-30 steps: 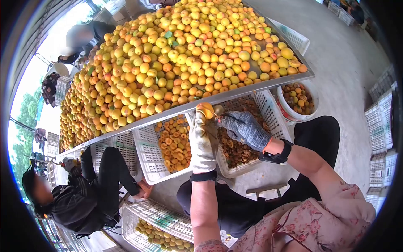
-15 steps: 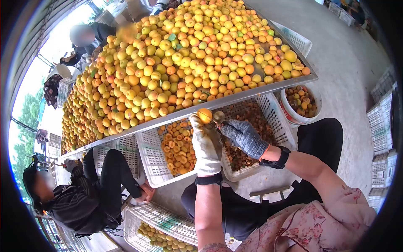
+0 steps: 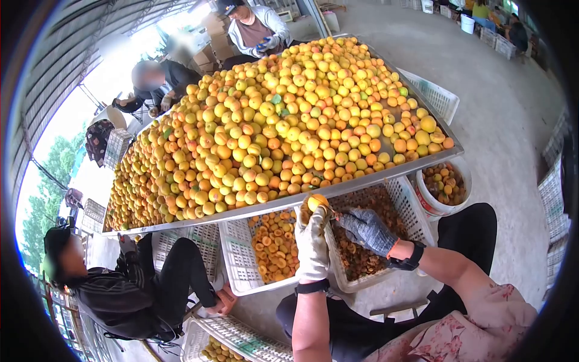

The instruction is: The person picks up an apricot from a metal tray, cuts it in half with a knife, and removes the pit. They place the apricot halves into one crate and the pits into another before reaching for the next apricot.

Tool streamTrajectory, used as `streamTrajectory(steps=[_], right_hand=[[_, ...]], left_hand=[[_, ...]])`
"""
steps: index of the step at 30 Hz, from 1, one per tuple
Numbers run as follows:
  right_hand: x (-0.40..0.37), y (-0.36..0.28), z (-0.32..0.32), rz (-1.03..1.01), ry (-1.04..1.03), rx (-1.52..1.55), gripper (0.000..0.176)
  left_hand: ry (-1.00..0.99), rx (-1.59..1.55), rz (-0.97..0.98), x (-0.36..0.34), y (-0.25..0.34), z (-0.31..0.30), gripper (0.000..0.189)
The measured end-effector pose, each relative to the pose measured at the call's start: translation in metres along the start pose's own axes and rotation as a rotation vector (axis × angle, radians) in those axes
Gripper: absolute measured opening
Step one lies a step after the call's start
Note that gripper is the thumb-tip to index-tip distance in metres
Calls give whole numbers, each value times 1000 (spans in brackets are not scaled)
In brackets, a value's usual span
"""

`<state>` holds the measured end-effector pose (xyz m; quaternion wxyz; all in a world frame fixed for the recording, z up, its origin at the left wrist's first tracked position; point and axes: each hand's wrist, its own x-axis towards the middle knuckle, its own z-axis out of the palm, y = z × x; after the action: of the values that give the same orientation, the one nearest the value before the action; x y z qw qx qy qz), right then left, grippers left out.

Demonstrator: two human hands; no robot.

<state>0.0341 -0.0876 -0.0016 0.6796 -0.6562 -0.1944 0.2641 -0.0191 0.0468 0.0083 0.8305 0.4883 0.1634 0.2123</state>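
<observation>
In a white glove, my left hand (image 3: 313,244) holds up a yellow-orange apricot (image 3: 316,202) at its fingertips, just off the metal table's front edge. My right hand (image 3: 369,231), in a grey glove, is closed at the right of the fruit, around something small that I cannot make out. Below the left hand, a white crate (image 3: 234,265) holds apricot halves (image 3: 272,241). Under the right hand, another crate (image 3: 416,208) holds brown, pitted-looking scraps (image 3: 357,258). A large heap of whole apricots (image 3: 265,133) covers the table (image 3: 377,176).
A white bucket (image 3: 427,202) of darker fruit stands at the right. One person (image 3: 129,295) sits at the left; two more, one in a pale jacket (image 3: 274,24), sit across the table. A crate (image 3: 241,338) of fruit lies at the bottom, and stacked crates (image 3: 552,193) are at the far right.
The view has tilted up, so the table and both hands appear lower and the person in the pale jacket shows. The right hand's fingers have shifted slightly at the apricot, which stays in my left hand.
</observation>
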Motion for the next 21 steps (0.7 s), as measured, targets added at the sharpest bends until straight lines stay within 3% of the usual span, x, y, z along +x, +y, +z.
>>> streamTrajectory(steps=[4, 8, 11, 13, 15, 18, 20, 21], right_hand=[[-6, -10, -2, -7, 28, -73, 23], [-7, -10, 1, 121, 16, 232, 17], [-1, 5, 1, 126, 17, 320, 14], [1, 9, 1, 62, 66, 121, 12], [1, 5, 0, 97, 59, 169, 12], [0, 2, -1, 133, 71, 244, 11], [0, 6, -5, 128, 89, 269, 11], [1, 11, -8, 140, 60, 252, 11]], left_hand=[[-8, 57, 5, 3, -2, 1, 36], [-4, 196, 169, 7, -9, 2, 34], [66, 35, 130, 6, -26, 1, 30], [10, -170, 83, 11, -39, 0, 26], [12, -332, 66, 7, -30, 9, 26], [38, -262, 8, 3, -20, 13, 25], [-20, 3, 59, 1, -20, 14, 23], [103, 187, 285, -4, -15, 27, 23]])
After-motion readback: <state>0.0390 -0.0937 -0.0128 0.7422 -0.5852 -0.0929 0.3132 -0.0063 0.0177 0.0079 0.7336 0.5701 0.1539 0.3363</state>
